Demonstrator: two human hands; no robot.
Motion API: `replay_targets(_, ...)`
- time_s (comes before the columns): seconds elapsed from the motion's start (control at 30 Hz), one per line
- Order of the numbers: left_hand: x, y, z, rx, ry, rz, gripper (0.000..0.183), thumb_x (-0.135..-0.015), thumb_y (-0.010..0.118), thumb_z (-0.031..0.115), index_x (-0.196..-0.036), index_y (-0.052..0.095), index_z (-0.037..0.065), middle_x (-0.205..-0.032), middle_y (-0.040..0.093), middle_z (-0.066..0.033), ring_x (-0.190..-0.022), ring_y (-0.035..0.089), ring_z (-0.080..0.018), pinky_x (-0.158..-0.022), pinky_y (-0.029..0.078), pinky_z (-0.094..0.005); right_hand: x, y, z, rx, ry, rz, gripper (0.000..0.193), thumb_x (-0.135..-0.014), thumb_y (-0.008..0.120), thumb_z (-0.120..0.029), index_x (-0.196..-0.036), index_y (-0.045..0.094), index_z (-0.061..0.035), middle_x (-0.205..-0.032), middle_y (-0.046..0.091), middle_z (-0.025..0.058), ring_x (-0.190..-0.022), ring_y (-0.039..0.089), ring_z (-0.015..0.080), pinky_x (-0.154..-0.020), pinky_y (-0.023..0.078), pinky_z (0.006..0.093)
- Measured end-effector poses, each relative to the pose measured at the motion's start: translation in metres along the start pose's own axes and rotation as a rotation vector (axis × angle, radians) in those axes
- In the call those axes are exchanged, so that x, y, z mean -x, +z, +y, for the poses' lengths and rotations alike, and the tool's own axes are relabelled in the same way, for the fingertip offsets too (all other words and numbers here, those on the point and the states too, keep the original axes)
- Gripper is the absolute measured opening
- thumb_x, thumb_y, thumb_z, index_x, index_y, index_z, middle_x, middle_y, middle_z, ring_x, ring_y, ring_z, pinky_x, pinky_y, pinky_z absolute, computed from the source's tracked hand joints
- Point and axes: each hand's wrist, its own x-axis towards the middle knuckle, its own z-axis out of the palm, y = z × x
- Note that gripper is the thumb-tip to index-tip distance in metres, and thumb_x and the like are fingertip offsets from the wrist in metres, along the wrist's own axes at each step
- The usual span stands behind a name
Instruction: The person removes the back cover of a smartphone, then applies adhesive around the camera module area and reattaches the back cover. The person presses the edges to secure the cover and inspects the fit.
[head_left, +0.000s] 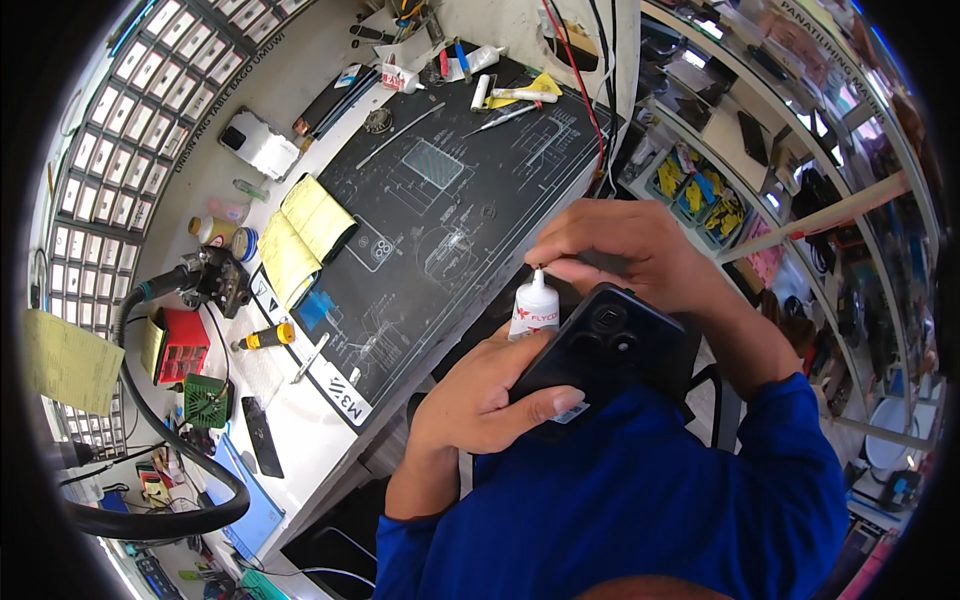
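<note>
My left hand (485, 395) is closed around a dark smartphone (645, 355) and a white glue tube (536, 308) together. The phone's back, with its round camera lenses, faces up. Beside the phone's edge the tube stands with its narrow nozzle pointing away from me. Right at that nozzle, the thumb and fingertips of my right hand (615, 245) are pinched together. Whatever they hold is too small to make out. Both hands are in front of my body, off the near edge of the black work mat (400, 290).
On the bench lie a yellow paper pad (305, 240), a yellow screwdriver (265, 337), a silver phone back (260, 145) and another dark phone (262, 438). A black flexible arm (240, 490) curves at left. Red and black cables (598, 110) hang beyond my right hand, near glass shelves (810, 220).
</note>
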Motion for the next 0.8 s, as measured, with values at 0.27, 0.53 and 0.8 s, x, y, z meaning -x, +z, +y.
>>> replay_targets(0.27,-0.008,0.001,0.007,-0.16,0.073,-0.02,0.037,-0.096,0.074,0.029,-0.11,0.065,-0.004,-0.085,0.066,-0.0188,-0.082,0.063,-0.0369,-0.08,0.048,-0.0429,-0.012,-0.017,0.001,0.197,-0.186,-0.114,0.024,-0.085,0.081,0.0,-0.107,0.076,-0.0052,-0.098,0.075,0.0105,-0.088,0.073,0.0277,-0.075,0.058,0.0376)
replay_targets(0.53,-0.017,0.002,0.009,-0.18,0.042,-0.048,0.041,-0.095,0.075,0.032,-0.11,0.064,-0.005,-0.085,0.065,-0.021,-0.082,0.062,-0.0388,-0.079,0.048,-0.0448,-0.002,-0.014,0.008,-0.023,0.035,-0.078,0.016,-0.092,0.075,-0.003,-0.107,0.07,-0.0013,-0.096,0.072,0.0096,-0.084,0.071,0.0203,-0.074,0.057,0.0332)
replay_targets(0.8,-0.02,0.002,0.004,-0.136,0.158,-0.014,0.038,-0.092,0.078,0.029,-0.108,0.065,-0.004,-0.088,0.064,-0.0195,-0.082,0.063,-0.0383,-0.079,0.049,-0.0442,-0.004,-0.02,-0.001,-0.766,0.534,-0.12,0.016,-0.102,0.069,-0.009,-0.115,0.071,0.0014,-0.101,0.074,0.0088,-0.088,0.07,0.0093,-0.08,0.058,0.0256)
